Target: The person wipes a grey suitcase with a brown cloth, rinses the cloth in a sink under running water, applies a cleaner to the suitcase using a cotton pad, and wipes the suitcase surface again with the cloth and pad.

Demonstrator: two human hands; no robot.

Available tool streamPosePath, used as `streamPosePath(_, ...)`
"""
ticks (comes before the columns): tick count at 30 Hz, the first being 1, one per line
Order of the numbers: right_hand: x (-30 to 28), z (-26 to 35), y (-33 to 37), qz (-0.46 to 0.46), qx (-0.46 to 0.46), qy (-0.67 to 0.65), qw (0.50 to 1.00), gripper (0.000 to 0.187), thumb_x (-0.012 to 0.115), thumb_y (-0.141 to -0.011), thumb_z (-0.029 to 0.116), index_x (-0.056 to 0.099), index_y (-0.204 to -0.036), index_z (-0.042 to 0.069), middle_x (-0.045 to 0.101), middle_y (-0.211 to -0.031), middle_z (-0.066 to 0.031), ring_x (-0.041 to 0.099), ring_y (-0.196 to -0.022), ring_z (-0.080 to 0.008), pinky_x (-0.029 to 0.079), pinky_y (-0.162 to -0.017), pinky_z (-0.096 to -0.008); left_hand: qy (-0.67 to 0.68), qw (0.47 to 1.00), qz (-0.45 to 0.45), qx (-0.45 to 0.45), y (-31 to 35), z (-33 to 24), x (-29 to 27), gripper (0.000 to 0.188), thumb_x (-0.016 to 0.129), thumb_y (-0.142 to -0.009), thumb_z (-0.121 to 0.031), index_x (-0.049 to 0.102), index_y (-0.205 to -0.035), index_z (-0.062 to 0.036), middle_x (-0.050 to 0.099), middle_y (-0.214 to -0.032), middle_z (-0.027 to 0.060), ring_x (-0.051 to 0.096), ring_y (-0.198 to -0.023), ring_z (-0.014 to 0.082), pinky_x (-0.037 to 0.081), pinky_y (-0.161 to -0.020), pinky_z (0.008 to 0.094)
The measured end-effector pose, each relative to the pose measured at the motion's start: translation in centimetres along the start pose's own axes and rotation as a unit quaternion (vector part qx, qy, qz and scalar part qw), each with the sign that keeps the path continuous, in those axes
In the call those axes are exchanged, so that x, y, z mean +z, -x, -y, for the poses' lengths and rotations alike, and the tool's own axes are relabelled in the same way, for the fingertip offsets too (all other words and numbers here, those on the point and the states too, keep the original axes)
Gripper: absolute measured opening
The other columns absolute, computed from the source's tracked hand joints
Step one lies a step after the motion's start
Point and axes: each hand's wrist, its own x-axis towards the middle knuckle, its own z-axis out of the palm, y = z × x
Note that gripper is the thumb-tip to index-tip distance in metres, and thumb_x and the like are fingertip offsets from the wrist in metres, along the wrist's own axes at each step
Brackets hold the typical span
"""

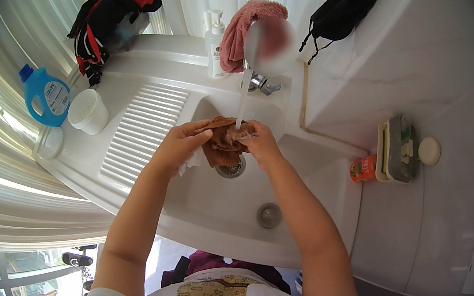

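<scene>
A wet brown piece of cloth (pixel 226 139) is stretched between my two hands over the white sink basin (pixel 191 203). Running water from the faucet (pixel 260 82) falls onto its middle. My left hand (pixel 180 146) grips the cloth's left side, thumb on top. A whitish, thin strip (pixel 190 164) hangs below that hand; whether it belongs to the cloth I cannot tell. At the right edge, my right hand (pixel 263 145) pinches the cloth. Below the cloth the metal drain strainer (pixel 231 167) is partly covered. Nearer to me lies a second round drain fitting (pixel 269 215).
Left of the basin is a ribbed washboard (pixel 143 133), then a white tub (pixel 89 112) and a blue detergent bottle (pixel 49 98). Behind stand a pump bottle (pixel 214 48) and a pink towel (pixel 239 34). A soap holder (pixel 401 150) and an orange container (pixel 363 168) sit right.
</scene>
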Motion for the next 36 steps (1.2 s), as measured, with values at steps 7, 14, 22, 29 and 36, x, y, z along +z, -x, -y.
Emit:
streamPosePath(7, 0.9, -0.9, 0.8, 0.028, -0.016, 0.17, 0.985, 0.035, 0.071, -0.069, 0.003, 0.064, -0.103, -0.002, 0.065, -0.089, -0.0093, 0.062, -0.081, -0.0171, 0.051, -0.074, -0.0307, -0.007, 0.99, -0.009, -0.138, 0.4, 5.2, 2.3, 0.071, 0.068, -0.089, -0.035, 0.033, -0.146, -0.0093, 0.066, -0.105, 0.0116, 0.061, -0.098, 0.0193, 0.048, -0.08, 0.0358)
streamPosePath(14, -3.0, 1.9, -2.3, -0.077, -0.077, 0.259, 0.96, 0.051, 0.069, -0.074, 0.014, 0.061, -0.122, -0.001, 0.067, -0.105, -0.0192, 0.066, -0.093, -0.0257, 0.05, -0.083, -0.0343, 0.164, 0.966, -0.13, -0.15, -1.3, 8.3, 2.0, 0.034, 0.06, -0.09, -0.021, 0.054, -0.123, -0.0132, 0.064, -0.096, 0.002, 0.056, -0.066, 0.0096, 0.038, -0.046, 0.0259)
streamPosePath(22, -4.2, 5.3, -8.5, -0.181, -0.094, 0.105, 0.973, 0.065, 0.06, -0.085, 0.011, 0.035, -0.142, -0.008, 0.059, -0.122, -0.0174, 0.057, -0.107, -0.0194, 0.043, -0.088, -0.0284, 0.183, 0.969, -0.111, -0.12, -0.5, 6.7, 1.4, 0.03, 0.057, -0.089, -0.02, 0.056, -0.119, -0.0198, 0.062, -0.102, -0.0021, 0.053, -0.076, 0.0059, 0.035, -0.047, 0.0214)
streamPosePath(29, 0.0, 0.6, -0.1, -0.109, 0.006, -0.05, 0.993, 0.091, 0.062, -0.086, 0.055, 0.021, -0.151, 0.005, 0.023, -0.156, -0.0155, 0.019, -0.146, -0.0287, 0.014, -0.117, -0.0442, 0.339, 0.933, -0.062, -0.099, 0.1, 6.2, 1.6, 0.028, 0.057, -0.087, -0.019, 0.055, -0.116, -0.018, 0.062, -0.098, 0.0017, 0.052, -0.062, 0.0074, 0.037, -0.043, 0.0232)
streamPosePath(36, 1.0, -4.4, 2.0, 0.035, 0.043, -0.344, 0.937, 0.054, 0.067, -0.085, 0.05, 0.056, -0.12, 0.01, 0.056, -0.118, -0.0077, 0.055, -0.113, -0.022, 0.046, -0.096, -0.0417, 0.334, 0.912, 0.045, -0.236, 0.6, 7.6, 2.2, 0.051, 0.048, -0.087, -0.061, 0.057, -0.11, -0.016, 0.061, -0.085, 0.0026, 0.048, -0.053, 0.0148, 0.038, -0.045, 0.0278)
